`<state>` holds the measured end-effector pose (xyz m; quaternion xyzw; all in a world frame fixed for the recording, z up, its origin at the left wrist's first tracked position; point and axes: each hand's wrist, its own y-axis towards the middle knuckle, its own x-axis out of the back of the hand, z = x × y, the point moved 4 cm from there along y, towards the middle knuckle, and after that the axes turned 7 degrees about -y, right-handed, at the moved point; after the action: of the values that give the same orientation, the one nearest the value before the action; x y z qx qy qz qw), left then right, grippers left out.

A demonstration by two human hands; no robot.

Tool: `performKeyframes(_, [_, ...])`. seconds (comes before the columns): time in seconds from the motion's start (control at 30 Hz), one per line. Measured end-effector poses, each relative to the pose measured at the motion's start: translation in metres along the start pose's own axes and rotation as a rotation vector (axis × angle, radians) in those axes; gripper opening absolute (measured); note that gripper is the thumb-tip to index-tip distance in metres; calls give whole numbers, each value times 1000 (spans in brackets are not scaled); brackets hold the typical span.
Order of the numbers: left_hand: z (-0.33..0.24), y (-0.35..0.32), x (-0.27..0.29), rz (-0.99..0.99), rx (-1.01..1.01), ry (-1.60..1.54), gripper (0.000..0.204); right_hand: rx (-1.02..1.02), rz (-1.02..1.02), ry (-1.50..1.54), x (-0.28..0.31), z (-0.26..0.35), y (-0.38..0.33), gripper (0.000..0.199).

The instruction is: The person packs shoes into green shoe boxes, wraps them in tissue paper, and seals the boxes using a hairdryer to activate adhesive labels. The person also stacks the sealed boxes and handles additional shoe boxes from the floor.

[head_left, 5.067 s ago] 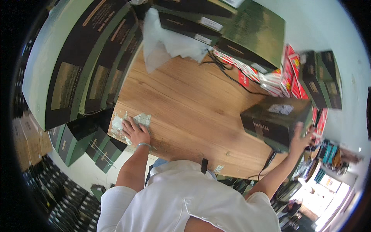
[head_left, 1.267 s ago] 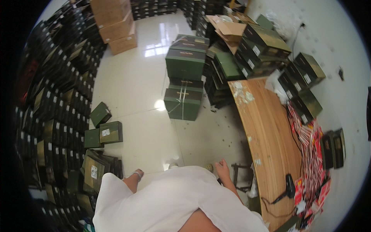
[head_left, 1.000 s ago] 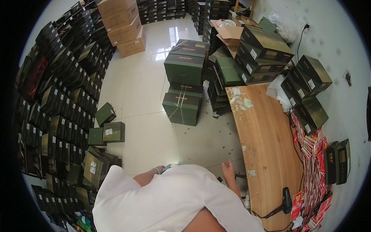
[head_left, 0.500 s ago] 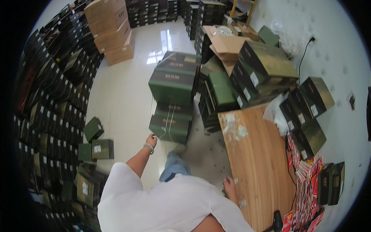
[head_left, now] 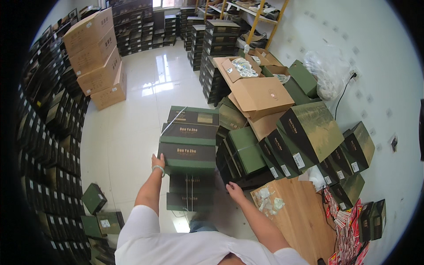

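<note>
A stack of dark green shoe boxes (head_left: 187,152) stands on the floor ahead of me, the upper bundle tied with white string. Below it sits a second tied bundle (head_left: 181,201). My left hand (head_left: 158,161), with a pale bangle on its wrist, is at the upper bundle's left side, fingers apart, seemingly touching it. To the right of the stack, my right hand (head_left: 235,192) is held out with loosely bent fingers and nothing visible in it. A gap separates it from the bundles.
On the right, a wooden table (head_left: 304,212) bears paper scraps (head_left: 267,201) and red printed packets (head_left: 346,229). More green boxes (head_left: 304,132) and an open carton (head_left: 260,95) crowd beyond it. Shoe boxes (head_left: 53,185) line the left side; brown cartons (head_left: 99,66) stand farther back.
Both my hands have moved forward, the left to the upper bundle's side, the right away from the table edge. The view has tilted up, and the stack appears lower in it.
</note>
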<state>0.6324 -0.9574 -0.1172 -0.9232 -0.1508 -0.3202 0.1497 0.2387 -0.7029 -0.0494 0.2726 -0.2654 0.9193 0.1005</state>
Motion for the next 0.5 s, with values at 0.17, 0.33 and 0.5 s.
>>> performKeyframes(0.17, [5,-8,-9,129,-32,-127,70,-103,62,225,-42,32,88,83])
performKeyframes(0.33, [21,-63,17,98,-59,-219,56,-82,-28,59,-64,58,52,84])
performKeyframes(0.5, [59,-155,76,126,-68,-277,43,-85,-167,437,-52,28,-53,73])
